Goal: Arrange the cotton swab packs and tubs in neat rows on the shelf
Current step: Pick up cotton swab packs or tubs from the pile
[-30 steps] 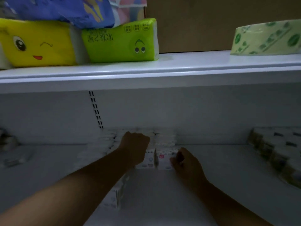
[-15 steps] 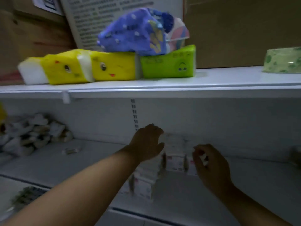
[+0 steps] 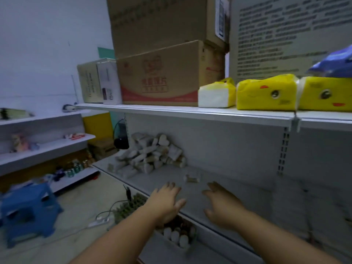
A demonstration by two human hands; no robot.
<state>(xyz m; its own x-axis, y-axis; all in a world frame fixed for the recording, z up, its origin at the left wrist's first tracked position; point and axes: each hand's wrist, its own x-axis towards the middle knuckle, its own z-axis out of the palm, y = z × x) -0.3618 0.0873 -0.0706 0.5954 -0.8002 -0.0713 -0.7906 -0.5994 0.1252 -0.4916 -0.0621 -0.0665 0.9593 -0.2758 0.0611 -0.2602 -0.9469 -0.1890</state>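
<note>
Both hands reach forward over the front part of the middle shelf [image 3: 238,189], palms down. The left hand [image 3: 167,202] has its fingers straight and slightly spread and holds nothing; the right hand [image 3: 222,204] is likewise empty, its fingers loosely extended toward the back panel. Whether either palm actually touches the shelf surface cannot be told. The two hands are near each other but apart, with bare shelf between them. Just beyond the fingertips, between the hands, one small pack [image 3: 192,178] lies alone on the shelf; it is too blurred to read. Farther back and to the left, against the back panel, a loose heap of cotton swab packs [image 3: 150,157] lies jumbled, with packs at all angles and in no rows. On the upper shelf [image 3: 171,109] stand cardboard boxes [image 3: 162,77], stacked, and to their right a white and yellow tissue pack [image 3: 215,96], then two yellow tissue packs [image 3: 266,92] with cartoon faces side by side, and a blue printed pack [image 3: 335,63] resting on top at the far right. Behind these hangs a sheet of printed text [image 3: 285,35]. Below the left hand, on a lower level, a tray of small round-topped items [image 3: 177,233] shows. A blue stool [image 3: 28,208] stands on the floor at left, near a white power strip [image 3: 99,221] with its cable.
</note>
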